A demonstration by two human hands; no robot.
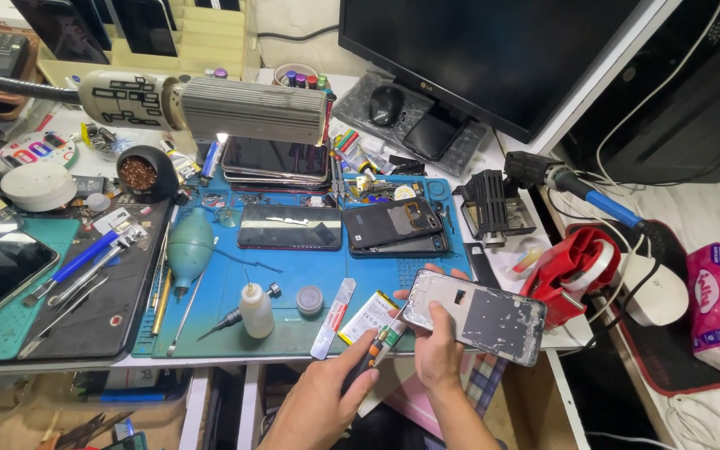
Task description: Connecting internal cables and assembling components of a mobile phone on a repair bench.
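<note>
My right hand (437, 348) holds an opened phone frame (478, 316) by its left end, thumb on its top face, over the front edge of the blue work mat (293, 271). The frame's grey inner side faces up and is tilted. My left hand (327, 402) grips a small screwdriver (379, 344), whose tip points at the frame's near left corner. A phone battery (367, 316) lies on the mat just left of the frame.
The mat holds a dark phone (289, 227), a black back cover (393, 222), a green air blower (189, 244), a small bottle (256, 311), a round jar (310, 299) and a flat pry tool (332, 307). A lamp head (235, 107) hangs above. A red tape dispenser (572, 267) stands right.
</note>
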